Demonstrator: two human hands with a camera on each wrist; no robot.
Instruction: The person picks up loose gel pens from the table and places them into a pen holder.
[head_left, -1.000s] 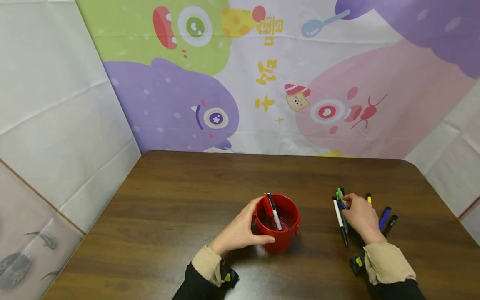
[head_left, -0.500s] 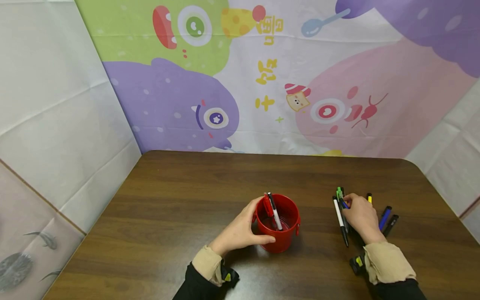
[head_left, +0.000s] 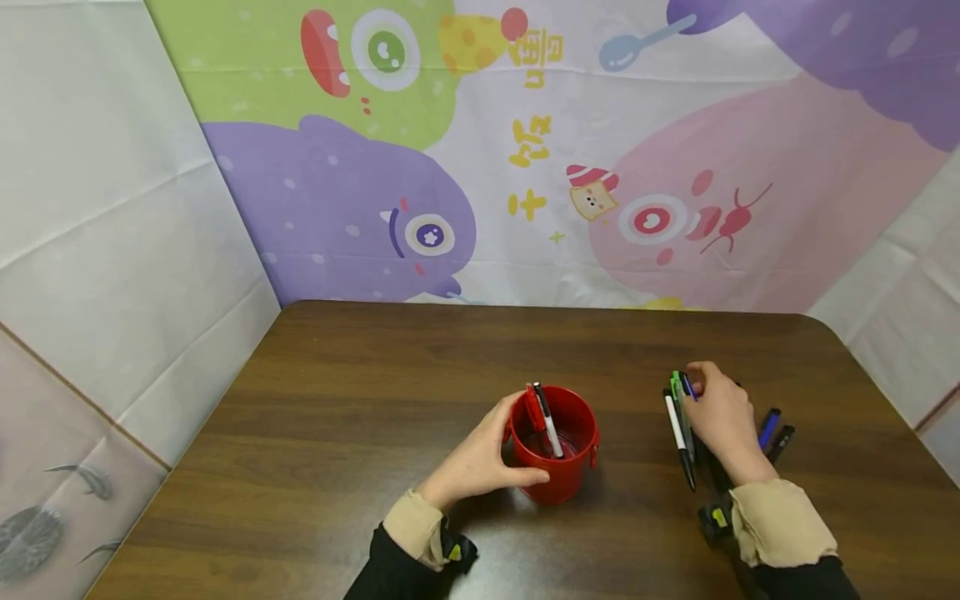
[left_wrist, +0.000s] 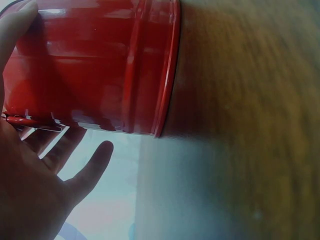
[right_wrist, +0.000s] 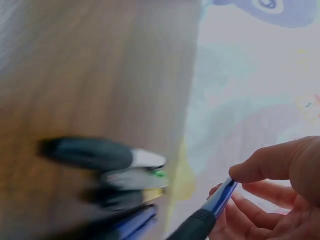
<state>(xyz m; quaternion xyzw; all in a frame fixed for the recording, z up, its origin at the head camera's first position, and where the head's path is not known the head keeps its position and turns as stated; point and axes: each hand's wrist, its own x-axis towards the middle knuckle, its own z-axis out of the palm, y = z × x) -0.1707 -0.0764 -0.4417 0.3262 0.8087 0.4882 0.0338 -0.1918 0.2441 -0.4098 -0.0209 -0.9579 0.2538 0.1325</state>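
Note:
My left hand [head_left: 483,458] grips the side of a small red bucket [head_left: 558,483], thumb in front and the other fingers behind. The bucket stands upright; inside lean a red pen [head_left: 535,408] and a white pen with a black end [head_left: 552,429]. At the right, my right hand [head_left: 723,421] pinches a blue pen with a black grip [right_wrist: 197,225] between thumb and fingers, held above other pens. Next to that hand lie a white-and-black pen [head_left: 678,433] and a green-topped pen [head_left: 677,387]. The hand hides part of the group.
To the right of my right hand lie a blue pen [head_left: 768,429] and a black pen [head_left: 782,443]. Beneath everything is a brown wooden table [head_left: 375,383]. A cartoon-printed cloth [head_left: 525,250] hangs along its far edge.
My right hand has risen a little and moved slightly away from me, with the blue pen pinched in it. A yellow-ended pen is now hidden behind it. The left hand and bucket stay put.

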